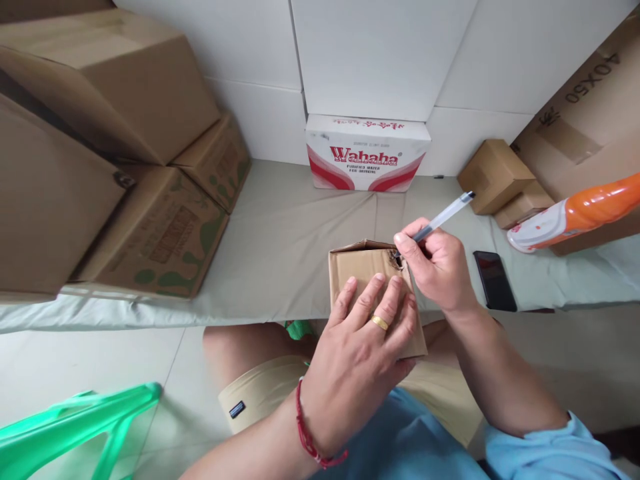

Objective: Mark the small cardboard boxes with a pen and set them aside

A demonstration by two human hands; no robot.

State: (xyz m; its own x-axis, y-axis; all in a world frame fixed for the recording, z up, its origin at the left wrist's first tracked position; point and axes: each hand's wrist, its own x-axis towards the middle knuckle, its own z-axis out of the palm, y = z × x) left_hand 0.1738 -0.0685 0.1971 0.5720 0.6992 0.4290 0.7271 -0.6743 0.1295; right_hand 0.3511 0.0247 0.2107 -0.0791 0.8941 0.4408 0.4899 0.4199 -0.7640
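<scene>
left fingers (pixel 367 299) spread over the box (pixel 356 265); right fingers (pixel 414 256) pinch a tilted pen (pixel 444 216).

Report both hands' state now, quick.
Left hand: open, fingers spread across the small cardboard box.
Right hand: closed on a pen, its tip at the dark patch near the box's corner.

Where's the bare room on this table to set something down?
The widest free patch is the cloth between the green-printed carton and the small box under the left hand. A narrower strip lies between that box and the Wahaha box. It's crowded on the right, with small cartons, the orange bottle and the phone.
</scene>
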